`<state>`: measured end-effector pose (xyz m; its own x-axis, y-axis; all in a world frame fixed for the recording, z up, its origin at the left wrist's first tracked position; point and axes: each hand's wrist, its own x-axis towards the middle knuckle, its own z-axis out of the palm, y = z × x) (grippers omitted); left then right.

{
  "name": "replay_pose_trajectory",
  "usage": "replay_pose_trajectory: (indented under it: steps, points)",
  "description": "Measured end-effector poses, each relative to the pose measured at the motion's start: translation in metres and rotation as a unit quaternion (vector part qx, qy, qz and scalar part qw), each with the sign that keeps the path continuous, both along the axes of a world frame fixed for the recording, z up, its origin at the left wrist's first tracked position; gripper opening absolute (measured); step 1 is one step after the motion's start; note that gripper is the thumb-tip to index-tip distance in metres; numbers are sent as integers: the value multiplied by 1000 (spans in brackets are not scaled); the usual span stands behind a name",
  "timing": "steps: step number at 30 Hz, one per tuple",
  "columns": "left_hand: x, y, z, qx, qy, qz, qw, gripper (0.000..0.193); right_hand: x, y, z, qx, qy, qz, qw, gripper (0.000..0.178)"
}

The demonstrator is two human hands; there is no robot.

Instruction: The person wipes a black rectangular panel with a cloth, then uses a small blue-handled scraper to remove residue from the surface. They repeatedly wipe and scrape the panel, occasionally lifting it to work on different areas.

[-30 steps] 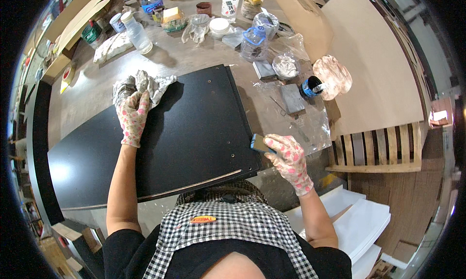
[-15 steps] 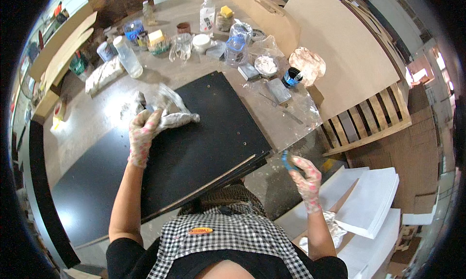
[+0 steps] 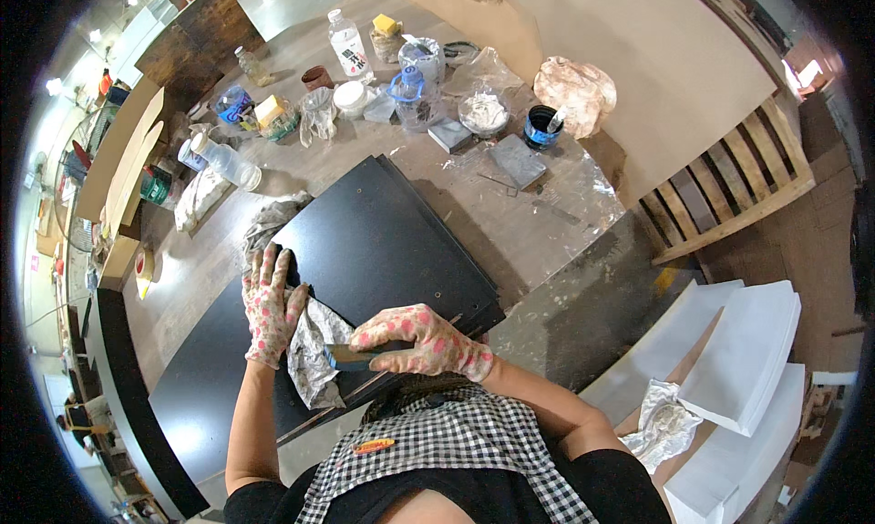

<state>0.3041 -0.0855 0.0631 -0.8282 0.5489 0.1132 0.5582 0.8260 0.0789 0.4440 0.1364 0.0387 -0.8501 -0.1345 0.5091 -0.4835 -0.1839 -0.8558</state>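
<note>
A stack of black panels (image 3: 383,241) lies on the workbench before me. My left hand (image 3: 272,314), in a pale glove with pink dots, rests with stretched fingers at a crumpled grey-white rag (image 3: 317,342) on the upper panel. Beyond its fingertips lies more grey crumpled cloth or film (image 3: 273,219). My right hand (image 3: 419,340), gloved alike, is closed on a flat, dark, blue-edged tool (image 3: 346,356). The tool's near end meets or overlaps the rag; its exact kind is unclear.
Bottles, jars and tubs stand along the back, among them a clear bottle (image 3: 228,164) and an open black-and-blue tin (image 3: 541,128). A grey block (image 3: 517,159) lies on the bench. At right are a wooden slatted pallet (image 3: 729,182) and white panels (image 3: 743,351).
My right hand has come from the right side over the panels with the blue-edged tool. My left hand has opened from its grip on the rag, which now lies nearer to me.
</note>
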Motion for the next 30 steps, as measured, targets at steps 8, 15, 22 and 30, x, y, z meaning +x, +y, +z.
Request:
replay_pose_trajectory:
  steps: [8,15,22,30]
  points:
    - [-23,14,-12,244,7,36,969,56,1,7,-1,-24,-31,73,997,35]
    - [-64,1,-13,147,67,-38,986,28,4,4,-4,-43,-51,45,997,36]
    - [-19,69,-8,163,-55,-270,947,43,4,6,1,18,-60,-29,998,37]
    - [-56,148,18,-15,-57,-344,937,59,8,3,-3,21,-69,-63,995,36]
